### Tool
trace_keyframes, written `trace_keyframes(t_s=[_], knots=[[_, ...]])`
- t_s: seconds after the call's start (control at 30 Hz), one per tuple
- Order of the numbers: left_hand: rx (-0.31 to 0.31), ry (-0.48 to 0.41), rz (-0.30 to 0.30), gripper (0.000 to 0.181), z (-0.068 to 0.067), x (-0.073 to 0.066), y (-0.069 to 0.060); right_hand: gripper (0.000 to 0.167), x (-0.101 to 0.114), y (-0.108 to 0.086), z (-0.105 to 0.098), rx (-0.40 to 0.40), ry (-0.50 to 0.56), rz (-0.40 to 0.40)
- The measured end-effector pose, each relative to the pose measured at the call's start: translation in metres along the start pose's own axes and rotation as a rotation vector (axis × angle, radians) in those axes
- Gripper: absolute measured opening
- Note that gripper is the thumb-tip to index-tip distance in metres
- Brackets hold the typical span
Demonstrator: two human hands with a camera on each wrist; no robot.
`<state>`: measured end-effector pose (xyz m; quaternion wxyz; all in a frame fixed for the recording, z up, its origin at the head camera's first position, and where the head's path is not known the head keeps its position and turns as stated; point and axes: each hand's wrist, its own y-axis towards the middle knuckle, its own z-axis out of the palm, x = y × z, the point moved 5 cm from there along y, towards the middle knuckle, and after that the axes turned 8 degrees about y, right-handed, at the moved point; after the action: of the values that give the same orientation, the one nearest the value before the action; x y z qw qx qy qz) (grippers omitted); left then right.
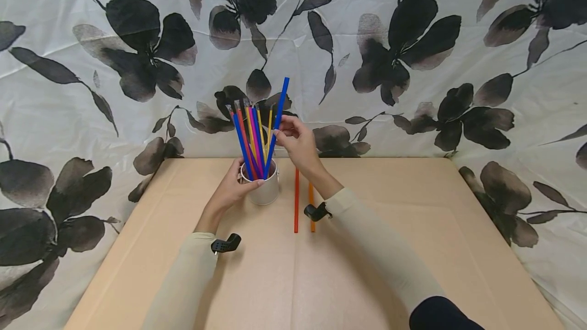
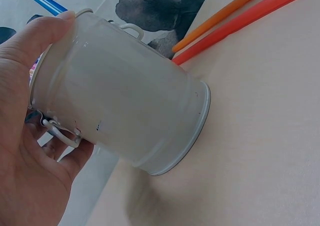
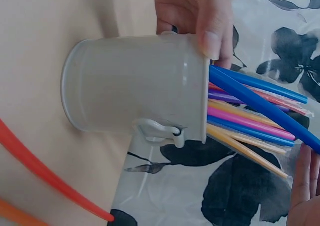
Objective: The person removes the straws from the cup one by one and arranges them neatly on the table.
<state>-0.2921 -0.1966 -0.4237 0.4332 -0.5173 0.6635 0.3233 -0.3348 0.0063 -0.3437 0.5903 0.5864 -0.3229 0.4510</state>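
A long, tubular blue plastic straw (image 1: 282, 101) leaned inside a pale cylindrical metal bucket (image 1: 266, 195) among multicoloured straws (image 1: 256, 136), pinched by the right hand (image 1: 300, 144); the left hand (image 1: 228, 190) gripped the bucket's rim. Red (image 1: 296, 202) and orange straws (image 1: 313, 220) lay nearby.

Metal pail (image 1: 266, 193) blocked leftward by the left hand (image 1: 233, 187), straws (image 1: 257, 136) crowding its mouth, red straw (image 1: 296, 205) and orange straw (image 1: 312, 200) at right, open tabletop (image 1: 270, 279) between sleeves (image 1: 183, 279).

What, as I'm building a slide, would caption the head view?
Left hand grips a pail of coloured sticks; right hand holds a blue stick; red and orange sticks lie nearby.
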Motion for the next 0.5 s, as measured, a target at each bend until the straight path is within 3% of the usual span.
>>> trace_keyframes(t_s=[0.13,0.37,0.5], knots=[[0.003,-0.008,0.003,0.091,0.001,0.0,0.0,0.036,0.009,0.001,-0.003,-0.003,0.047,-0.025],[0.007,-0.018,0.005,0.09,0.001,-0.002,-0.001,0.033,0.045,-0.007,-0.004,-0.013,0.049,-0.028],[0.008,-0.033,0.004,0.089,0.001,-0.003,-0.001,0.034,0.041,-0.005,-0.012,-0.024,0.056,-0.035]])
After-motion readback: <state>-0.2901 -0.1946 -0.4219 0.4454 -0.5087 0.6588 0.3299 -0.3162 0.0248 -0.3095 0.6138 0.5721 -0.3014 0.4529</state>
